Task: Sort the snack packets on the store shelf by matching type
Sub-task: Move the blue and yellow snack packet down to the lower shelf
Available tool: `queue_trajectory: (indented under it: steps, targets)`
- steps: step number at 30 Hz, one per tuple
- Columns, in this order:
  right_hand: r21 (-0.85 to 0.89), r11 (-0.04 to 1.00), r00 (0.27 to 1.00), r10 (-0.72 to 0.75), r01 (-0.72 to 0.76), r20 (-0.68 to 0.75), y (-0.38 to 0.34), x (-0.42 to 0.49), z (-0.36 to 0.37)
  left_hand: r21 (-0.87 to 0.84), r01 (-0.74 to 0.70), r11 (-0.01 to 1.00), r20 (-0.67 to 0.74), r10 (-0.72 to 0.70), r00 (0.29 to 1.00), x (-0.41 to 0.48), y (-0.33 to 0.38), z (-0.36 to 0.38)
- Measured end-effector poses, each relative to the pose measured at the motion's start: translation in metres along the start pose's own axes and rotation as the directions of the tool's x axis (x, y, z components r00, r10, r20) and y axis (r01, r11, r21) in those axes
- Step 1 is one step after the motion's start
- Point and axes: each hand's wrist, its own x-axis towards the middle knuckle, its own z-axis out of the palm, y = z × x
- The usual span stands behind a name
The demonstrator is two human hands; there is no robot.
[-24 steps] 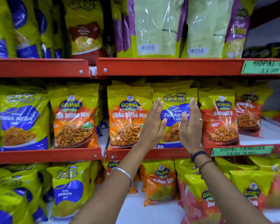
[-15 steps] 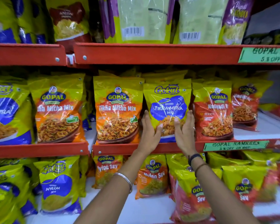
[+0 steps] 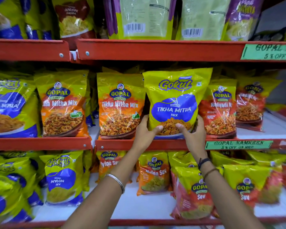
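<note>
Gripping Gokul Tikha Mitha Mix packet (image 3: 175,103), both hands

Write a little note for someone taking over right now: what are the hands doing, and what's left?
Left hand and right hand both grip the bottom of the yellow-and-blue Gokul Tikha Mitha Mix packet, held in front of the middle red shelf.
It sits between orange Gopal Tikha Mitha Mix packets and red Gopal Nadiyadi packets.
Left: move it to the matching blue Gokul packets, far left.

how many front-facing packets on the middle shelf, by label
Gokul Tikha Mitha Mix: 2, one held by the left hand and right hand, one at far left
Gopal Tikha Mitha Mix: 2
Gopal Nadiyadi Mix: 2
Total: 6
</note>
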Motion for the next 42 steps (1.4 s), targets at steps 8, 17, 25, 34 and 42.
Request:
queue_trajectory:
  steps: [8, 17, 25, 34, 42]
  targets:
    - [0.056, 0.992, 0.993, -0.111, 0.112, -0.035, -0.038, -0.053, 0.007, -0.156, -0.144, 0.977, -0.220, 0.107, 0.970, -0.074, 0.011, -0.029]
    - [-0.082, 0.976, 0.963, 0.213, -0.202, 0.164, 0.036, -0.158, 0.034, -0.047, 0.140, 0.989, -0.110, -0.144, 0.983, -0.160, -0.079, -0.076]
    - [-0.238, 0.911, 0.857, 0.401, -0.337, 0.324, 0.085, -0.217, 0.062, 0.146, 0.379, 0.914, -0.003, -0.382, 0.924, -0.201, -0.151, -0.105]
    - [-0.317, 0.830, 0.744, 0.554, -0.459, 0.374, 0.127, -0.237, 0.106, 0.183, 0.534, 0.826, -0.012, -0.541, 0.841, -0.196, -0.212, -0.120]
    - [-0.402, 0.785, 0.741, 0.600, -0.472, 0.303, 0.128, -0.233, 0.127, 0.217, 0.616, 0.758, -0.019, -0.627, 0.779, -0.174, -0.232, -0.122]
